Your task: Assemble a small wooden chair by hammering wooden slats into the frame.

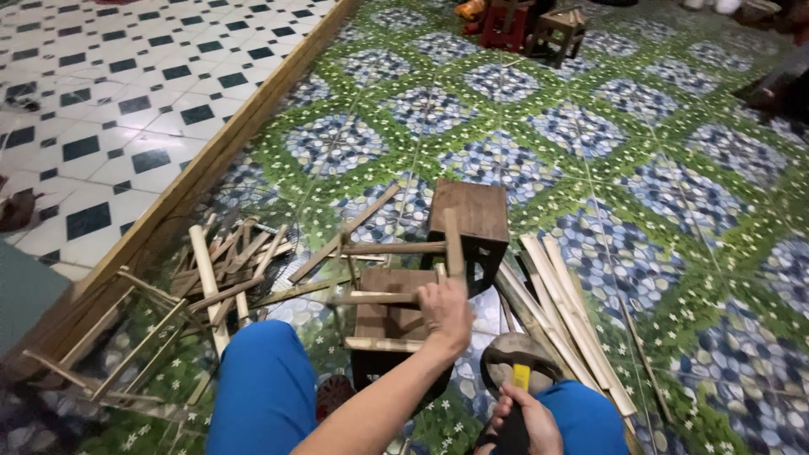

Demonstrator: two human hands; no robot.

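Observation:
My left hand (445,313) is shut on an upright bamboo strip (452,243) that belongs to a small frame of bamboo sticks (383,297). The frame rests on a low dark wooden stool (389,322) between my blue-trousered knees. A second brown wooden stool (468,212) stands just beyond it, touching the frame. Lower right, my right hand (524,421) grips the black and yellow handle of a hammer (519,361), whose dark rounded head points away from me, beside the near stool.
Cut bamboo strips lie heaped at the left (223,270), and longer pale ones lie at the right (573,316). A long wooden beam (215,156) divides the patterned floor mat from the black and white tiles. A red stool (506,25) and a wooden stool (558,32) stand far off.

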